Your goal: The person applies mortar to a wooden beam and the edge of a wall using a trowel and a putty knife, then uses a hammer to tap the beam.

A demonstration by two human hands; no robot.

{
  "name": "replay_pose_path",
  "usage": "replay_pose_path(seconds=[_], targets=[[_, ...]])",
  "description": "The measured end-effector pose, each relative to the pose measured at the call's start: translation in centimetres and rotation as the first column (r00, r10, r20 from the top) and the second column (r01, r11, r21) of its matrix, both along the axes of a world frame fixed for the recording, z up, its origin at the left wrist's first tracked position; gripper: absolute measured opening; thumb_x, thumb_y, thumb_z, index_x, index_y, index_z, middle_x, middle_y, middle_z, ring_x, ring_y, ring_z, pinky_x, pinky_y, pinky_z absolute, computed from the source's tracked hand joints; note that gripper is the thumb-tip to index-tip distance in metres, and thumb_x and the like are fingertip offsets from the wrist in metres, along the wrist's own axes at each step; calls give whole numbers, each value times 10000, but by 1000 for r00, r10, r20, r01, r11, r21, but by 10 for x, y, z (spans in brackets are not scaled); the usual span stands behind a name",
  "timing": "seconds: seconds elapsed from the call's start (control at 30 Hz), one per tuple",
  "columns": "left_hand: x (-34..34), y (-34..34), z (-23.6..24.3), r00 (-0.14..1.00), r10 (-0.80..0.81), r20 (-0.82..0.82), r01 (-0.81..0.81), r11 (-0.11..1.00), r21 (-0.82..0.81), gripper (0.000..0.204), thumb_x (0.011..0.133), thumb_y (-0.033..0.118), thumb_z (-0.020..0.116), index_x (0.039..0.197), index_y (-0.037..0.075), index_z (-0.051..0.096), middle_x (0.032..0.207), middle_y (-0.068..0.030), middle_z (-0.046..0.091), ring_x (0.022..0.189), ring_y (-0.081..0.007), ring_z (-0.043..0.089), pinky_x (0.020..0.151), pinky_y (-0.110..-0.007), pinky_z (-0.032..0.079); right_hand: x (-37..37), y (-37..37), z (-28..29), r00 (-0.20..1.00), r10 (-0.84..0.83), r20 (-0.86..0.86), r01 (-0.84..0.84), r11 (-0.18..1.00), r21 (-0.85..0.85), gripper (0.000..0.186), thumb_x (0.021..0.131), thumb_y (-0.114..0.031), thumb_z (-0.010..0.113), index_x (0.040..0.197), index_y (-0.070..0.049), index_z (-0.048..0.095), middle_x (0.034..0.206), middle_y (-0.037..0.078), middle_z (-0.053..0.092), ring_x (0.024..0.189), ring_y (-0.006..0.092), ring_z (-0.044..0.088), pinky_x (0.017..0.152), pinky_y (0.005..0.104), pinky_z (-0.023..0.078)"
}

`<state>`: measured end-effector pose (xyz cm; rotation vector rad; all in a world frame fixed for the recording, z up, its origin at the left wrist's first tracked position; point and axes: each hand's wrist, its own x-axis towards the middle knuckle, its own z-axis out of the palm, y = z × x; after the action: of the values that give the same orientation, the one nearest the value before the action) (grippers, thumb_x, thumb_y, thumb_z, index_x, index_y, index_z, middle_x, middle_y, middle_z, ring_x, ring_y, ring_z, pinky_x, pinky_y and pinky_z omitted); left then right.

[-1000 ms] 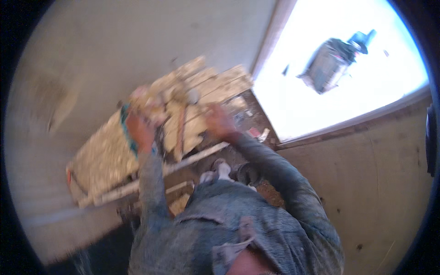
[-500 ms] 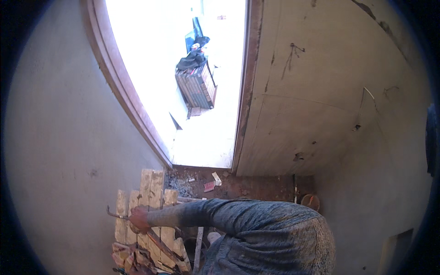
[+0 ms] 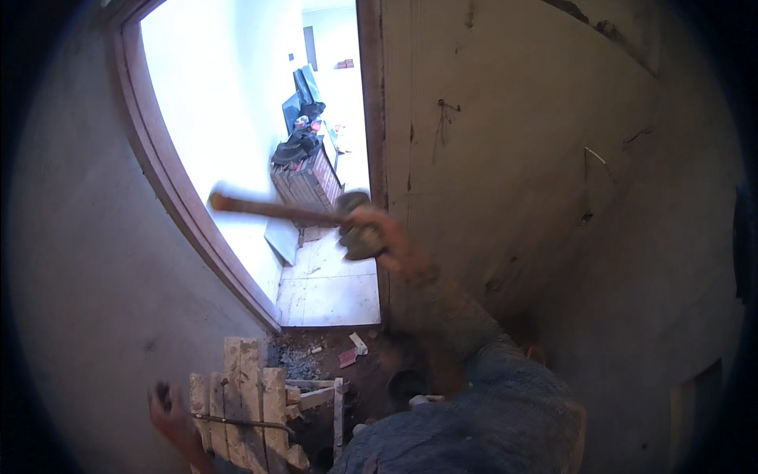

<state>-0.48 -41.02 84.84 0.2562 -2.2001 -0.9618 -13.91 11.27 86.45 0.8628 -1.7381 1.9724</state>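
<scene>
My right hand [image 3: 387, 241] is raised in front of the doorway, closed round a hammer near its grey head. The hammer's wooden handle [image 3: 272, 208] points left, and both hand and head are smeared by motion. Low on the left, my left hand [image 3: 172, 420] is beside the plank platform, its fingers curled round something dark at the fingertips, too small to name. A thin dark metal bar [image 3: 245, 423] lies across the dusty wooden planks [image 3: 251, 387], close to that hand.
A brown door frame [image 3: 170, 178] opens onto a bright tiled floor [image 3: 335, 292]. Stacked boxes [image 3: 308, 182] with dark cloth on top stand beyond it. Rubble [image 3: 304, 359] and a red scrap [image 3: 347, 358] lie by the threshold. Bare walls rise at both sides; wires stick out of the right one.
My right arm has swung up and right from the planks, and the hammer is now raised in that hand. My left hand has moved up and left. The metal bar now lies across the planks.
</scene>
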Motion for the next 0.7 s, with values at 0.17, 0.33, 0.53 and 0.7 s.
replay_pose_path(seconds=[0.17, 0.33, 0.53, 0.7], targets=[[-141, 221, 64, 840, -515, -173, 520, 854, -16, 501, 871, 182, 753, 1313, 2, 601, 1277, -195, 647, 1192, -299, 612, 940, -424, 503, 62, 140, 120, 967, -4, 256, 112, 906, -409, 350, 960, -377, 607, 1147, -81, 596, 874, 63, 650, 766, 210, 678, 722, 419, 605], [-275, 409, 142, 663, -599, -448, 605, 782, -151, 730, 786, 358, 840, 1335, -30, 554, 1300, -243, 600, 1209, -372, 576, 1020, -468, 454, 59, 250, 189, 849, -527, 36, 501, 783, -369, 336, 915, -326, 690, 1144, -87, 631, 908, 57, 668, 783, 187, 686, 690, 391, 615], [-343, 576, 252, 695, -459, -553, 486, 867, -110, 961, 740, 488, 847, 1359, -102, 407, 1342, -321, 439, 1261, -470, 410, 1035, -579, 381, 21, 322, 265, 615, -767, -183, 695, 637, -333, 257, 837, -217, 774, 1043, -96, 679, 905, 18, 661, 753, 124, 663, 615, 299, 578], [-354, 619, 304, 717, -535, -447, 613, 789, 39, 1066, 733, 535, 843, 1383, -110, 297, 1393, -358, 336, 1310, -502, 334, 1038, -651, 348, 11, 346, 313, 339, -906, -253, 824, 416, -385, 296, 786, -189, 819, 984, -39, 657, 865, 25, 651, 715, 113, 619, 611, 272, 548]])
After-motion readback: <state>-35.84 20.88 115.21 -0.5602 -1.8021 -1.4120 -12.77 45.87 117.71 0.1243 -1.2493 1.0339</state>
